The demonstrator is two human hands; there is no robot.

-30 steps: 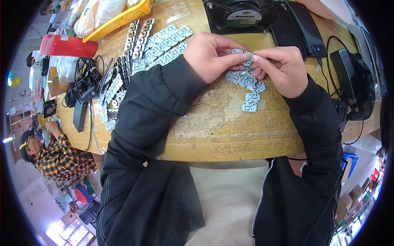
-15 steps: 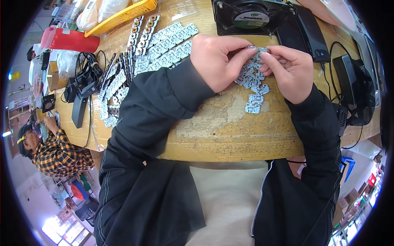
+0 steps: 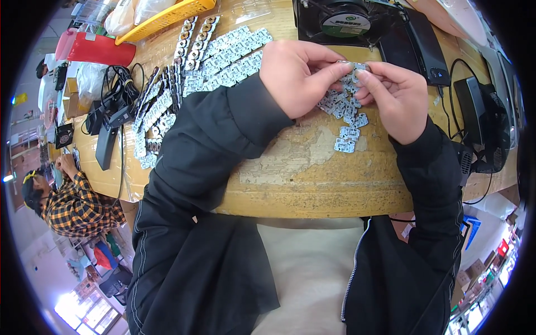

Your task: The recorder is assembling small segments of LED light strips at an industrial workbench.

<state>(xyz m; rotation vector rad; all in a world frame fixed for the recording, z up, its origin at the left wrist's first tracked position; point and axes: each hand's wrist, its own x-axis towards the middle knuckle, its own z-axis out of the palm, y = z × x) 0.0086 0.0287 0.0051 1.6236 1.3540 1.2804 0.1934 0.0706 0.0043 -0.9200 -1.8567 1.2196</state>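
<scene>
My left hand [image 3: 296,81] and my right hand [image 3: 397,101] meet over the far part of the table. Thumbs and fingers of both pinch a small white circuit board piece [image 3: 360,66], one hand at each side. Whether it is one board or two joined ones is hard to tell. Right below the fingertips lies a loose heap of small circuit boards [image 3: 339,106], partly covered by my hands. Nearer to me, a few boards [image 3: 346,139] lie apart from the heap. Left of my left hand are long strips of joined circuit boards [image 3: 237,61].
A black fan [image 3: 343,23] stands beyond my hands, with a black box-shaped device [image 3: 421,47] to its right. At the left are black adapters and cables [image 3: 114,103], a red cylinder [image 3: 103,49] and a yellow basket [image 3: 167,21]. Another person [image 3: 78,206] sits at far left.
Both hands keep their pinch on the board piece, with only slight shifts. The view has moved a little. The other person's head has tilted down.
</scene>
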